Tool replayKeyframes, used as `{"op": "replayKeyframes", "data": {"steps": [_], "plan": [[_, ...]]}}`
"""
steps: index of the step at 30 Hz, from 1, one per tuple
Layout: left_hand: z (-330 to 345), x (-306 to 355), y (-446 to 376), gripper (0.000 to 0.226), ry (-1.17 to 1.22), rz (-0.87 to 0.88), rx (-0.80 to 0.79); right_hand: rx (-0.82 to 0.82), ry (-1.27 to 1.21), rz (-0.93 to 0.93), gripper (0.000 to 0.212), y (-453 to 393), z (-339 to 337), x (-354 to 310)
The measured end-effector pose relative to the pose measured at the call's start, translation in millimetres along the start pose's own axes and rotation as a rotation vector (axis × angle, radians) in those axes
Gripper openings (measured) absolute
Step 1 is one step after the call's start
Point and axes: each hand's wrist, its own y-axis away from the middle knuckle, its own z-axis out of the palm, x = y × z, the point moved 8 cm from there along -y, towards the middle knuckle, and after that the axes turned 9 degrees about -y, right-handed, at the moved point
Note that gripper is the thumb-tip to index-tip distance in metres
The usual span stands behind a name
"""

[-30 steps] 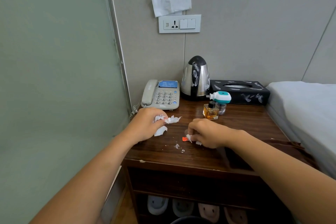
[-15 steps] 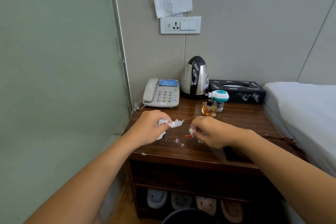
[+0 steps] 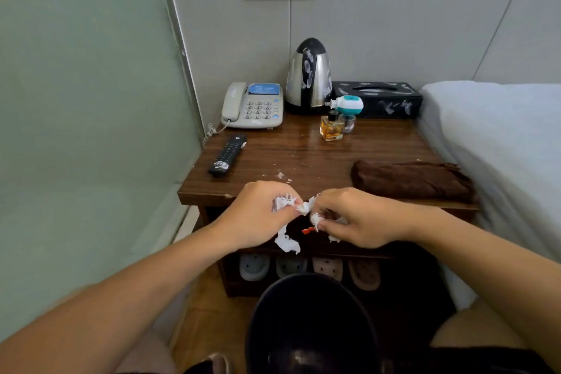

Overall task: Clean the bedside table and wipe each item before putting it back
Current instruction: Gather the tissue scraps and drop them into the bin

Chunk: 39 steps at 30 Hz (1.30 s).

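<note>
Lifted off the bedside table [image 3: 303, 158] since a moment ago, now before its front edge above a dark bin [image 3: 306, 322]: left hand [image 3: 258, 215] and right hand [image 3: 355, 217] pinching torn, crumpled white paper scraps [image 3: 285, 241], one red bit among them

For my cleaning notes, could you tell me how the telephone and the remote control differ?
The telephone is pale grey and broad; the remote control is black and slim. The telephone sits at the back by the wall, the remote control nearer the front left edge. Both lie untouched on the bedside table.
</note>
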Motion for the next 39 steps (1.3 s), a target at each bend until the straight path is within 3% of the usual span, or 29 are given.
{"op": "replayKeyframes", "data": {"steps": [4,17,25,30,39], "plan": [[44,-6,25,0.017,0.008,-0.003,-0.123,-0.121,-0.013,0.034,0.012,3,46,5],[175,-75,77,0.009,0.11,-0.298,-0.426,-0.211,-0.154,0.286,0.012,19,198,60],[191,-84,79,0.032,0.158,-0.321,-0.546,-0.23,-0.189,0.38,0.014,20,204,78],[189,-81,78,0.029,0.146,-0.296,-0.55,-0.246,-0.221,0.401,0.03,20,199,76],[171,-71,72,0.028,-0.09,-0.195,-0.558,-0.319,-0.217,0.454,0.054,23,200,76]]}}
